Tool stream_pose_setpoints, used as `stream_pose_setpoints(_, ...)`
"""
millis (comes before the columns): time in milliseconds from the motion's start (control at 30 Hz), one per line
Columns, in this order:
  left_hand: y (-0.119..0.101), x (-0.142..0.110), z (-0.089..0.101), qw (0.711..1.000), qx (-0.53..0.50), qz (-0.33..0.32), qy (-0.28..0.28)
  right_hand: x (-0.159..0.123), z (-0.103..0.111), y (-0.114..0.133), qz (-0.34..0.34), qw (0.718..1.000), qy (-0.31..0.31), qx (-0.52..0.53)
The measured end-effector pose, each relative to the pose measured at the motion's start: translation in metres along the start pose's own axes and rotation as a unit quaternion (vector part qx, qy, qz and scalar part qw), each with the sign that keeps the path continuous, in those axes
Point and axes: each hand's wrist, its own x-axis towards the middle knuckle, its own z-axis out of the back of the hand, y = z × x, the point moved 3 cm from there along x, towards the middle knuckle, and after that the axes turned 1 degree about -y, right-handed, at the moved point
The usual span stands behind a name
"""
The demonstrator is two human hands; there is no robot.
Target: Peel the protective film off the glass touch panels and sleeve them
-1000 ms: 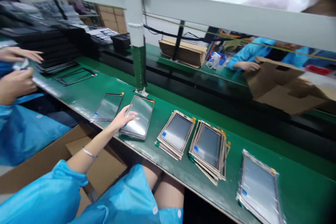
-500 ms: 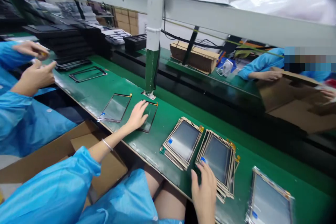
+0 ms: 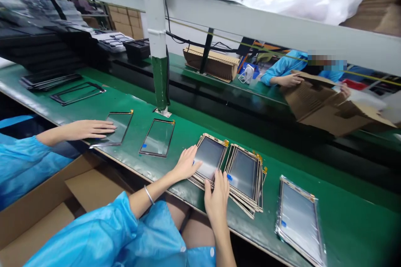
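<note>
My left hand (image 3: 187, 163) lies at the left side of a stack of glass touch panels (image 3: 210, 156) with pale frames, its fingers stretched and thumb apart over the edge. At that stack's lower right corner is my right hand (image 3: 217, 196), open, with fingers extended upward between this stack and a second touch panel stack (image 3: 244, 174). Blue tabs and orange flex tails show on the panels. A single dark-framed touch panel (image 3: 157, 138) rests flat to the left of my left hand. Whether my fingertips grip any panel cannot be made out.
A co-worker's hand (image 3: 84, 129) lies on another dark-framed panel (image 3: 122, 127). Plastic-wrapped panels (image 3: 299, 217) sit to the right. A green post (image 3: 160, 83) rises behind the bench (image 3: 184, 125). Below the left edge is an open carton (image 3: 46, 225). Another person across handles cardboard (image 3: 326, 102).
My left hand has left the single dark panel and moved right to the stack. My right hand has shifted to that same stack. A co-worker's hand has come onto the far-left panel.
</note>
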Motion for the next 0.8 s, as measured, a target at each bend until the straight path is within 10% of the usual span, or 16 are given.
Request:
stream_pose_setpoints(467, 0.017, 0.022, 0.009, 0.977, -0.197, 0.083, -0.002, 0.017, -0.006, 0.015, -0.208, 0.882, -0.015, 0.423)
stream_pose_setpoints(800, 0.011, 0.022, 0.015, 0.961, -0.256, 0.104, 0.006, 0.024, 0.003, 0.0, -0.214, 0.921, -0.02, 0.324)
